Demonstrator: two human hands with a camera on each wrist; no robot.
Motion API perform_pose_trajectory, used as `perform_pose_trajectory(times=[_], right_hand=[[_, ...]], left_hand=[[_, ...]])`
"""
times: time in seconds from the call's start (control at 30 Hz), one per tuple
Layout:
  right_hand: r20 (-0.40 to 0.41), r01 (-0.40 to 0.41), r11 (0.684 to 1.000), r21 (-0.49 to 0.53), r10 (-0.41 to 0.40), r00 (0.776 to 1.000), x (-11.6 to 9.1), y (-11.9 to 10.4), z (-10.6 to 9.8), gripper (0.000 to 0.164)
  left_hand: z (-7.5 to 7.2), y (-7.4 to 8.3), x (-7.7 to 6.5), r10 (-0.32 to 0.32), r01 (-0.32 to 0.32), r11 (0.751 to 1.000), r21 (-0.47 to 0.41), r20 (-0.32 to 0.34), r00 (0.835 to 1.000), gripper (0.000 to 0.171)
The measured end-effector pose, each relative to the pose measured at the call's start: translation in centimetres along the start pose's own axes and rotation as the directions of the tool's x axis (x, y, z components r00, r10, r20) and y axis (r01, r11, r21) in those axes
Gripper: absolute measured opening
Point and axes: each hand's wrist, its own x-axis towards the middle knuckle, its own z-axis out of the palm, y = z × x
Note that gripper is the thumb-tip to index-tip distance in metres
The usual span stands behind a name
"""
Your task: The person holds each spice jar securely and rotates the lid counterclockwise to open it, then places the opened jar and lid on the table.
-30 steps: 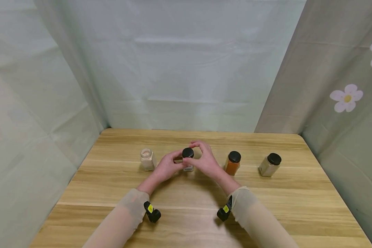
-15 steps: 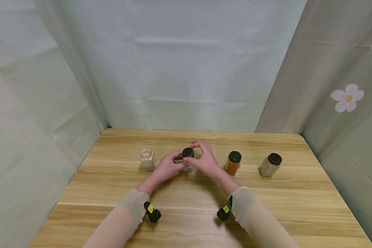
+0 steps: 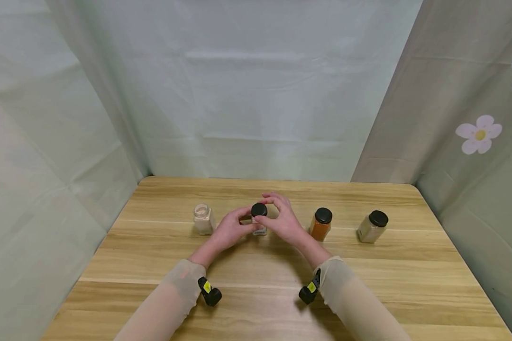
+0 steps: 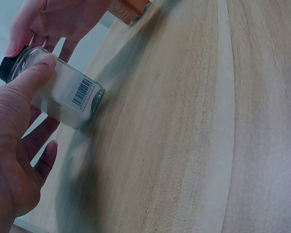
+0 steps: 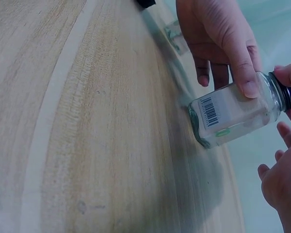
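A clear glass spice jar (image 4: 70,92) with a barcode label stands at the middle of the table, its pale contents showing through the glass. My left hand (image 3: 230,229) holds the jar's body, thumb on the near face and fingers behind. On top sits a black screw lid (image 3: 259,210). The thumb and fingers of my right hand (image 3: 283,222) pinch this lid by its rim. To the left, beside my left hand, stands a lidless jar (image 3: 203,220) of pale pinkish powder.
Right of my hands stand a black-lidded jar of orange powder (image 3: 321,228) and a black-lidded jar of greyish-beige contents (image 3: 371,228). The wooden table (image 3: 256,303) meets hanging pale cloth (image 3: 256,118) at its back and sides.
My right thumb has shifted slightly along the lid's near edge. My left hand and the jars stay in place.
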Motion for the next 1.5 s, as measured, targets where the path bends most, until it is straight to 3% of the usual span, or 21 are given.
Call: perform_pose_trajectory(times=[0.83, 1.2, 1.5], right_hand=[[0.049, 0.014, 1.000, 0.006, -0.014, 0.999, -0.38, -0.34, -0.16, 0.047], [0.020, 0.044, 0.999, 0.000, -0.044, 0.999, -0.40, 0.00, -0.04, 0.056], [-0.009, 0.019, 1.000, -0.014, -0.019, 1.000, -0.36, 0.32, 0.13, 0.055]], left_hand=[[0.03, -0.11, -0.06, 0.000, 0.000, 1.000, 0.010, -0.004, 1.000, 0.049], [0.04, 0.01, -0.05, 0.006, -0.005, 1.000, 0.023, -0.018, 1.000, 0.050], [0.10, 0.25, -0.21, 0.004, -0.004, 1.000, 0.012, -0.031, 0.999, 0.053]])
